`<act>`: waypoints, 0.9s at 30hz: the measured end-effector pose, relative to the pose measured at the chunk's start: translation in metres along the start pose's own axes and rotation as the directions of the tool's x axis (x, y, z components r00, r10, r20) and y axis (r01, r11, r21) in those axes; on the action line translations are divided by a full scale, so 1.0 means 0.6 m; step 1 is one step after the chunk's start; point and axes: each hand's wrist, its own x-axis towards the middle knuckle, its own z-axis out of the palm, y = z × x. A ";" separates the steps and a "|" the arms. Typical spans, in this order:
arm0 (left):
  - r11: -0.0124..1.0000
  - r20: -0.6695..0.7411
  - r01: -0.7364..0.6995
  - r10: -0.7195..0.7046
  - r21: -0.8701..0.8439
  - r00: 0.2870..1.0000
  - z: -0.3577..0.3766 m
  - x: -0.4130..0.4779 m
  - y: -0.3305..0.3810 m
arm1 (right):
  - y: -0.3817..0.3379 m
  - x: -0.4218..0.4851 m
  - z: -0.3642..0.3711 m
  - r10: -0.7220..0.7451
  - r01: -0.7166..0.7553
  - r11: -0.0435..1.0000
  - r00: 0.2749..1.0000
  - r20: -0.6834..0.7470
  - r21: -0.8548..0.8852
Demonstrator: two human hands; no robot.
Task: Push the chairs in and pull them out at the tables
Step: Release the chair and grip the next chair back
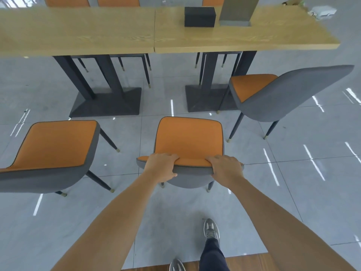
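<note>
An orange-and-grey chair [188, 139] stands in front of me, pulled well back from the long wooden table [117, 32]. My left hand [161, 167] grips the left part of its backrest top edge. My right hand [224, 169] grips the right part of the same edge. A second chair [52, 147] stands at the left, also away from the table. A third chair [283, 94] at the right has its seat front tucked just under the table edge and is turned at an angle.
A black box [199, 16] and a grey post [237, 10] sit on the table. Two dark pedestal bases [109, 102] stand under it. More chairs [117, 0] line the far side. My feet [211, 229] are on grey tile near a wooden floor strip.
</note>
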 end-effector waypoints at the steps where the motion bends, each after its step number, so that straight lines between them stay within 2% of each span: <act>1: 1.000 0.001 -0.003 0.003 0.000 1.000 -0.005 0.012 0.002 | 0.010 0.010 -0.004 -0.001 0.001 1.000 1.000 0.002 -0.004; 7: 1.000 0.013 -0.023 0.023 0.009 1.000 -0.031 0.092 0.014 | 0.071 0.071 -0.026 -0.015 0.015 1.000 1.000 -0.001 -0.004; 14: 1.000 0.011 0.016 -0.016 0.019 1.000 -0.074 0.210 0.006 | 0.136 0.182 -0.050 -0.031 0.032 0.999 0.999 -0.040 0.028; 27: 0.999 -0.009 0.045 -0.045 -0.013 0.999 -0.158 0.440 0.032 | 0.296 0.379 -0.127 -0.073 0.073 0.997 0.997 0.004 0.006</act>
